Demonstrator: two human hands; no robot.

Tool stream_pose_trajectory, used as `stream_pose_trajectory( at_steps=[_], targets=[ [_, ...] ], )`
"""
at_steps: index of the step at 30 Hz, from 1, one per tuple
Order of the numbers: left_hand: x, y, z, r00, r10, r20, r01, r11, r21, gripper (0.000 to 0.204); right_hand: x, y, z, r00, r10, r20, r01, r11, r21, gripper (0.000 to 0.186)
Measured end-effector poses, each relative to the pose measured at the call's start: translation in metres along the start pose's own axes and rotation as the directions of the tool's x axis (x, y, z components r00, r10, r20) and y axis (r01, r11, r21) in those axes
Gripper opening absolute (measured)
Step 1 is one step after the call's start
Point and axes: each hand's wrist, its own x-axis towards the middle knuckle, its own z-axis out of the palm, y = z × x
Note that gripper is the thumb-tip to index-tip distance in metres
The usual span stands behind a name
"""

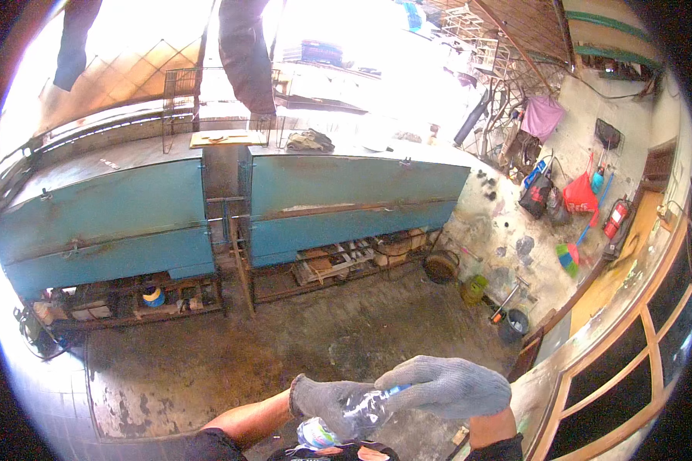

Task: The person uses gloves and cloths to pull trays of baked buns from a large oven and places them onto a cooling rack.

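Observation:
Both my hands wear grey knitted gloves and meet low in the view, close to my body. My left hand (324,401) is closed around a clear plastic bottle (365,411), which lies tilted. Its lower end, with a blue, white and green label, points toward me. At the upper end, a bit of blue, probably the cap, shows beside the fingers of my right hand (450,386). That hand is closed over the bottle's top, and its fingertips are partly hidden.
Blue metal cabinets (354,184) stand across the concrete floor (284,346), with a cap-like cloth (310,140) on top. To the right are a dark bucket (514,326), a green container (474,289), a broom (569,259), a fire extinguisher (616,218) and a wood-framed window (615,384).

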Motion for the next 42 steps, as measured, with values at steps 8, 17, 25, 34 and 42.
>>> stream_pose_trajectory(
  at_steps=[8, 17, 25, 34, 42],
  targets=[
    [-0.014, 0.036, 0.012, 0.942, 0.045, -0.332, 0.106, 0.9, 0.423, 0.086, 0.023, 0.004, 0.009, 0.868, -0.457, -0.193, 0.221, 0.704, -0.675, 0.02],
    [0.034, 0.029, 0.03, 0.568, 0.313, -0.762, 0.56, 0.532, 0.636, 0.066, 0.029, 0.054, 0.042, 0.713, -0.287, -0.64, -0.335, 0.663, -0.67, 0.024],
    [0.054, -0.002, -0.012, 0.899, 0.024, -0.437, 0.267, 0.762, 0.591, 0.084, 0.002, 0.099, 0.043, 0.711, -0.176, -0.68, -0.336, 0.765, -0.55, 0.027],
    [0.136, -0.222, -0.058, 0.788, 0.006, -0.616, 0.576, 0.346, 0.741, 0.08, -0.043, 0.333, 0.104, 0.602, 0.561, -0.568, -0.579, 0.797, 0.174, 0.044],
    [0.109, -0.399, -0.089, 0.571, -0.625, -0.533, 0.769, 0.18, 0.613, 0.096, -0.069, 0.63, 0.307, 0.17, 0.934, -0.313, -0.773, 0.324, 0.545, 0.048]
  ],
)
